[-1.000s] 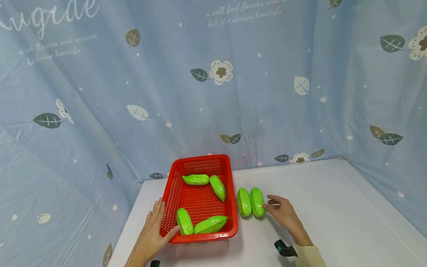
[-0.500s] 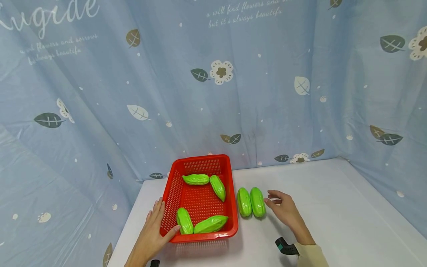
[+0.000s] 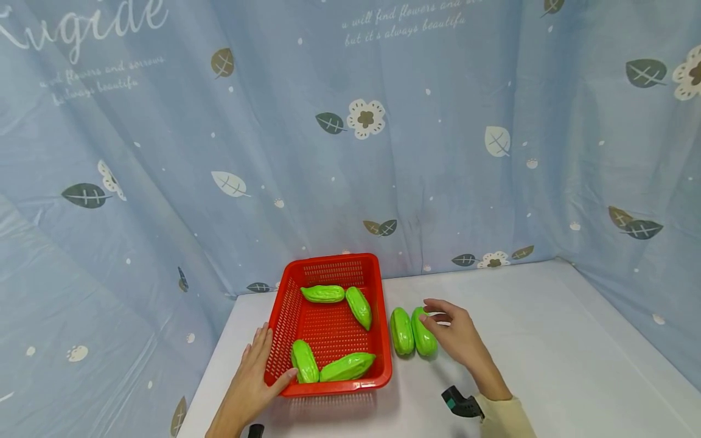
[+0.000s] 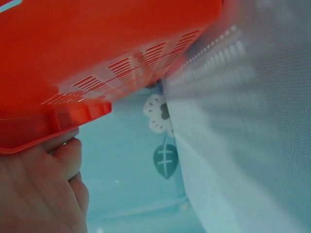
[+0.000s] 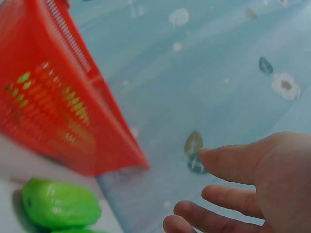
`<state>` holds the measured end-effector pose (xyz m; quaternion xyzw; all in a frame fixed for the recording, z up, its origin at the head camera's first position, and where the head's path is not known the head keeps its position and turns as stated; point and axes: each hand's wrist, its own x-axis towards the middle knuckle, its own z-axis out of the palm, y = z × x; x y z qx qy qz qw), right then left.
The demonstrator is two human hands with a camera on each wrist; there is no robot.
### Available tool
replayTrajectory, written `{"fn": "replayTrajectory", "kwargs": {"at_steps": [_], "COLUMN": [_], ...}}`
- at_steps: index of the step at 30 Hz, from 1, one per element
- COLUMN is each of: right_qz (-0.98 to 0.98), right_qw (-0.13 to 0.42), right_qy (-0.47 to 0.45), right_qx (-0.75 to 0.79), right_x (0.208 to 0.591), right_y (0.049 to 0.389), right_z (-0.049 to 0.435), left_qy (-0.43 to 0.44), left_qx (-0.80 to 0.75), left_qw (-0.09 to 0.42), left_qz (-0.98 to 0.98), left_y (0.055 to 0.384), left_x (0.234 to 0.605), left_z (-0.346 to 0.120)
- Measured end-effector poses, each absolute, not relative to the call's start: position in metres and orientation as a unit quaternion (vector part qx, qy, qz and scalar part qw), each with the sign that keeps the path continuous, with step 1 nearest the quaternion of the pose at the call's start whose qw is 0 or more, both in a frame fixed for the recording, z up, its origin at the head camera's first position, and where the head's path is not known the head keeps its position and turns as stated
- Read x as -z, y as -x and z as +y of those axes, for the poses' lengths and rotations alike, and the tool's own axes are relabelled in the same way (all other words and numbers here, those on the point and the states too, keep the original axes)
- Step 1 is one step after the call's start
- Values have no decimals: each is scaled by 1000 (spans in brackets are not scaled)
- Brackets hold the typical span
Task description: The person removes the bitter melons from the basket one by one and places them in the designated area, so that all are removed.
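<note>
My left hand [image 3: 249,380] holds the near left corner of a red plastic basket [image 3: 383,328], thumb over the rim and fingers along the outer left wall. In the left wrist view the fingers [image 4: 68,158] lie under the rim. Two bright green ridged gourds [image 3: 402,331] stand side by side on the table, right of the basket. Over the far end of the right gourd [image 3: 424,340] hovers my right hand [image 3: 457,334], fingers loosely bent and holding nothing. Several like gourds [image 3: 348,367] lie inside the basket along its edges.
A white table [image 3: 547,347] stretches to the right. Behind and to the left hangs a blue printed curtain [image 3: 306,152], close to the basket's back. A black wrist device [image 3: 462,403] sits by the right sleeve [image 3: 504,417].
My right hand has moved from beside the right gourd's side, away and leftward, to above its far end. Left hand, basket and gourds keep their places.
</note>
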<state>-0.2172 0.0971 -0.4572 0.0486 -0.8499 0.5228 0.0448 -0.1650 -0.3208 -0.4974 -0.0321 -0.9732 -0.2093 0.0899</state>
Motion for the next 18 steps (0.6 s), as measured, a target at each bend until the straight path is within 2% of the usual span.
{"fn": "replayTrajectory", "kwargs": {"at_steps": [9,18], "right_qz": [-831,-813], "right_qw": [45,26], "right_qy": [-87,-125], "right_qx": [-548,-568], "right_x": [436,435], "right_y": [211,210], "right_z": [70,37], "left_qy": [37,38], "left_qx": [217,223], "left_qw": [92,90], "left_qz": [-971,-970], "left_y": [165,165], "left_x": [497,498], "left_z": [-321,-322]}}
